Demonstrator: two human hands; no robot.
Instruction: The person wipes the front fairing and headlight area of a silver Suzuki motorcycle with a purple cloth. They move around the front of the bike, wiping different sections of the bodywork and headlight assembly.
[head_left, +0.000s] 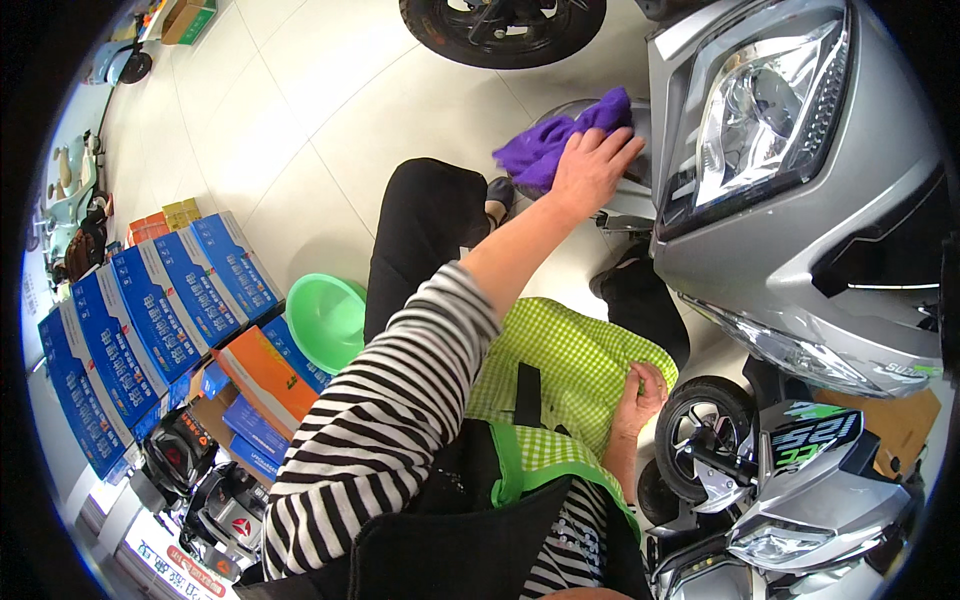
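Bunched purple fabric cloth point(537, 152) lies beneath the left hand's point(590, 174) slightly spread fingers; clamping cannot be told. Right-hand point(640, 402) fingers are loosely bent, apart. For even contact, cloth is best flattened below the fingertips.

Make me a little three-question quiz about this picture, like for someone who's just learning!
1. Multiple choice: What colour is the cloth under the person's left hand?
A) red
B) purple
C) white

2. True or false: The person's right hand is on the cloth too.

3. Which is nearer to the cloth: the big headlight on the silver vehicle or the green basin?

Key:
1. B, purple.
2. False: only the left hand is on it. The right hand is lower down, by the green checked apron.
3. The big headlight; the basin is farther off, on the person's left side.
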